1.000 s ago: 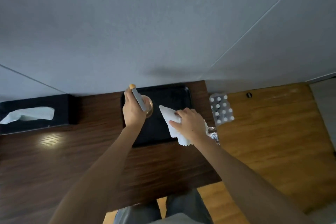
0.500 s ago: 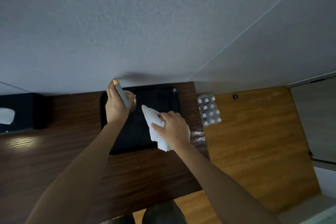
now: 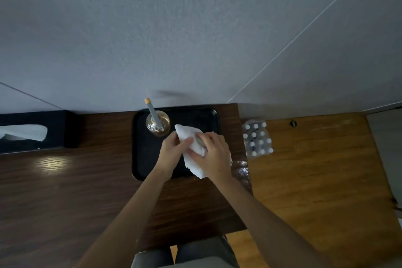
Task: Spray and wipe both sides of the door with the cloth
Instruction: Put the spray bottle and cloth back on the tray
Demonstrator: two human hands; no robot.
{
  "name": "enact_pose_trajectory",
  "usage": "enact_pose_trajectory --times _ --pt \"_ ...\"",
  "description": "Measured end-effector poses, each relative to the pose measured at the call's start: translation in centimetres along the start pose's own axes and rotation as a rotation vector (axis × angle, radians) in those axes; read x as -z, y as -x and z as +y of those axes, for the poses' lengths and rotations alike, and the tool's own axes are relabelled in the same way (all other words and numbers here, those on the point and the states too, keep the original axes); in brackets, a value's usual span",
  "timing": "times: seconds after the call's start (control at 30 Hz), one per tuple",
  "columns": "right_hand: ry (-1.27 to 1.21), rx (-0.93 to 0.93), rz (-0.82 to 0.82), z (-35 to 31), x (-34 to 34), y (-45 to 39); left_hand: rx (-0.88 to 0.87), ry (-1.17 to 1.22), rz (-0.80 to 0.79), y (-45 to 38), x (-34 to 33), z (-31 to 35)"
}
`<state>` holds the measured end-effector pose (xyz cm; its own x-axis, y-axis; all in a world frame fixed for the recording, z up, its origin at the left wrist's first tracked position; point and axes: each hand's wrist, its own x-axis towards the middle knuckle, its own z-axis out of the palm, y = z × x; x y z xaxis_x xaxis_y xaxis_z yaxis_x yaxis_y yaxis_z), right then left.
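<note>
Both your hands are on the cloth (image 3: 193,148) over the tray (image 3: 143,159): left hand (image 3: 174,150) fingers pinch its 9 o'clock edge, right hand (image 3: 214,154) fingers wrap it. Spray bottle (image 3: 157,123) stands free at 11 o'clock, upright, nearer your left. No door in view.
</note>
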<state>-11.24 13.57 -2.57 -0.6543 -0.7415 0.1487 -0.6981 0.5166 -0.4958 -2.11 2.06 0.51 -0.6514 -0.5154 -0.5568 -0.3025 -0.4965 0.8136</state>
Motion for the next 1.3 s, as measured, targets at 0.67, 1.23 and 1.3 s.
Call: enact_pose_trajectory --times 0.67,1.23,1.3 --pt "-1.367 -0.844 -0.606 6.3 -1.8 -2.1 0.233 0.495 -0.093 -2.9 -0.9 0.9" --pt "-0.694 -0.874 -0.415 11.2 -7.3 -6.5 0.188 -0.712 0.173 -14.5 -0.1 -7.3" --pt "-0.490 -0.786 -0.433 11.0 -8.2 -6.3 0.198 -0.844 0.183 -14.3 -0.4 -8.4"
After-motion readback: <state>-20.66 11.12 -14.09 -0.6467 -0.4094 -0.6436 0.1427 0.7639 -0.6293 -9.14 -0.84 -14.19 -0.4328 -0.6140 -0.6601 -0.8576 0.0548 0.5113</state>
